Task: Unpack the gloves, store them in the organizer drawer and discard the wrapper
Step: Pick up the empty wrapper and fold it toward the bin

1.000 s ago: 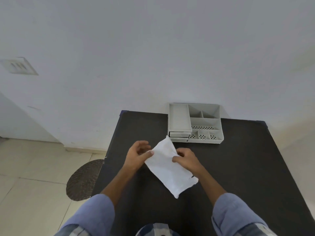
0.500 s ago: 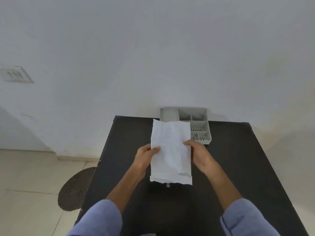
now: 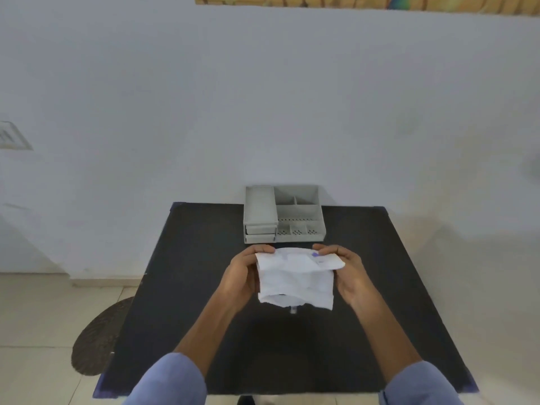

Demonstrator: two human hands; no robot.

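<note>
While both bare hands are meeting above the middle of the black rectangular table (image 3: 187,287), they are holding a crumpled white paper wrapper (image 3: 295,280) between them, lifted off the tabletop. The left hand (image 3: 244,277) is pinching the wrapper's upper corner at about ten o'clock, fingers curled over the top edge, and the right hand (image 3: 347,271) is gripping the opposite upper corner at about two o'clock, where the paper is folding over into a flap with a small purple mark. Whatever the wrapper is containing is not showing; its ragged lower edge is hanging open at six o'clock, and a tiny pale object just below that edge is too blurred to identify. No gloves can be made out. At twelve o'clock from the hands, near the table's far edge and against the pale wall (image 3: 263,97), a light grey plastic desk organizer (image 3: 301,213) is sitting, with two small drawers (image 3: 260,233) stacked at its front left, both appearing closed, and open compartments to their right whose contents are hard to read. Blue sleeves (image 3: 169,381) are covering both forearms and are being cut off by the bottom border. On the tiled floor at eight o'clock, a dark round woven mat (image 3: 99,337) is lying partly hidden behind the table's left edge.
</note>
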